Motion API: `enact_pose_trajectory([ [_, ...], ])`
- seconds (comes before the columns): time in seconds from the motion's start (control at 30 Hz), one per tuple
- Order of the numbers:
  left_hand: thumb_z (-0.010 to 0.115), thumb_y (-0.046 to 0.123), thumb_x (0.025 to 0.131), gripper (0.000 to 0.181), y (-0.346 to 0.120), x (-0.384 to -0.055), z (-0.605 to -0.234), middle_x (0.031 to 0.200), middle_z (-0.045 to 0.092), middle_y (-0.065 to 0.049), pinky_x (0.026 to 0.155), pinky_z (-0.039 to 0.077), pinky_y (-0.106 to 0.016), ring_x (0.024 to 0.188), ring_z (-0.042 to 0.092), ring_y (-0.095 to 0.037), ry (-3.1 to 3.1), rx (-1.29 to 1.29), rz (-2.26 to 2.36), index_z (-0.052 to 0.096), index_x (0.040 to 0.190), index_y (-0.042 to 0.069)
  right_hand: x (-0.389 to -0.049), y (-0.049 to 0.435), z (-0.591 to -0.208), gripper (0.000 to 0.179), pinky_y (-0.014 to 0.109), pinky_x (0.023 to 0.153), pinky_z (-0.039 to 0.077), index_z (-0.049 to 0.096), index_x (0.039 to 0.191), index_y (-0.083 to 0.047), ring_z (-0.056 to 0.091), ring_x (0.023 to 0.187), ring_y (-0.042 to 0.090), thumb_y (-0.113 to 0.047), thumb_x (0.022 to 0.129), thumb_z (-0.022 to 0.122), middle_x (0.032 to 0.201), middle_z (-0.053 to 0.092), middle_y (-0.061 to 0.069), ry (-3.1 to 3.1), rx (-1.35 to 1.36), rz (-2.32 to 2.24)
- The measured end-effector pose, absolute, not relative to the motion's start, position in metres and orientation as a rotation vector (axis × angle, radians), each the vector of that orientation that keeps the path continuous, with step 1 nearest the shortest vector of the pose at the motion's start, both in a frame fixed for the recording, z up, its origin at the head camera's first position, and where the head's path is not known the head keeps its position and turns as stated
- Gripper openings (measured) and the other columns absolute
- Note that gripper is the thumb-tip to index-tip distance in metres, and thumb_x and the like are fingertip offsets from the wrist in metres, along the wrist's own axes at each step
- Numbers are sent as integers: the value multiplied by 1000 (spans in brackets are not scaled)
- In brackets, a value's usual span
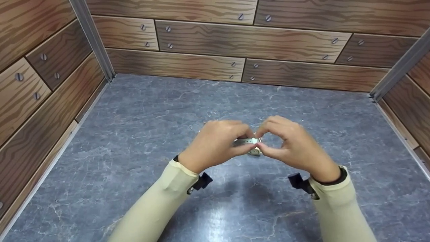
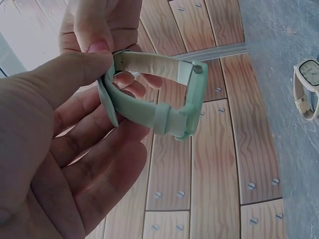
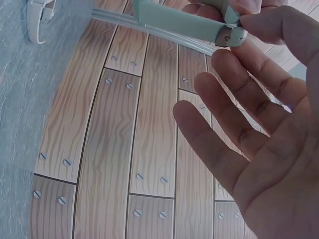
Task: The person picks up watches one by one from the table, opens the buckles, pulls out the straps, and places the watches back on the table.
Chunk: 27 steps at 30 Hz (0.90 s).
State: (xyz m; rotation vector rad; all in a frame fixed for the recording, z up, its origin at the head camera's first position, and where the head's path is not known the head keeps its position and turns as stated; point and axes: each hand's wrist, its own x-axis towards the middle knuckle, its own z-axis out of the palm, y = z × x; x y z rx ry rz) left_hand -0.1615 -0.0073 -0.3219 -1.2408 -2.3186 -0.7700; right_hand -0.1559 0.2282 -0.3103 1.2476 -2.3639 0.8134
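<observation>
Fingers, head view: those of your left hand [image 1: 220,140] and your right hand [image 1: 290,143] meet at the tips, each thumb and forefinger closed on the strap of one mint-green watch [image 1: 246,141]. Location of watch: between your two hands, above the grey-blue marbled tabletop [image 1: 161,111]. Arms: two pale yellow sleeves [image 1: 151,208], a small black wrist mount [image 1: 203,181] at each cuff. Surround: wood-plank panels [image 1: 201,37] on the back and both sides, printed with screw heads, metal strips [image 1: 95,40] at the corners.

Left wrist view: your left thumb presses the strap near its fastening, the other fingers loosely bent behind it. The strap forms a loop; the squarish mint case sits at the far end from your grip. One cream watch [image 2: 309,74], dial visible, lies on the tabletop, well apart from the held one.

Right wrist view: your right thumb and forefinger pinch the strap at its holed end; remaining fingers extended, spread apart. One white strap [image 3: 36,22], partly cropped, upper left, on the tabletop.
</observation>
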Motion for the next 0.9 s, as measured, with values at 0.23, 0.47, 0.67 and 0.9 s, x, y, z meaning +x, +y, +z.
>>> enact_pose_trajectory([
  [0.23,73,27,98,14,-7,-162,-321,85,76,6,66,51,-16,71,66,-1,-2359,-1284,-890,73,97,13,-155,229,-311,29,18,63,51,72,98,-16,59,71,9,9,83,74,91,68,-5,-2366,1251,954],
  [0.47,70,19,98,9,-5,-163,-323,83,74,7,65,50,-15,70,64,0,-2331,-1305,-964,74,95,12,-154,228,-310,30,19,48,41,72,95,-21,47,57,6,8,84,72,80,62,-10,-2433,1162,1057],
  [0.67,69,18,97,9,-3,-161,-324,77,67,6,58,45,-15,63,53,-1,-2332,-1312,-990,72,93,11,-153,228,-310,32,20,46,38,71,94,-21,45,55,6,9,82,70,77,61,-10,-2439,1178,1092],
  [0.9,70,19,99,10,-2,-162,-323,78,71,5,56,43,-16,62,53,0,-2373,-1338,-1112,73,98,9,-150,229,-309,32,18,45,37,72,92,-18,46,54,6,12,80,70,76,63,-8,-2405,1182,1125],
])
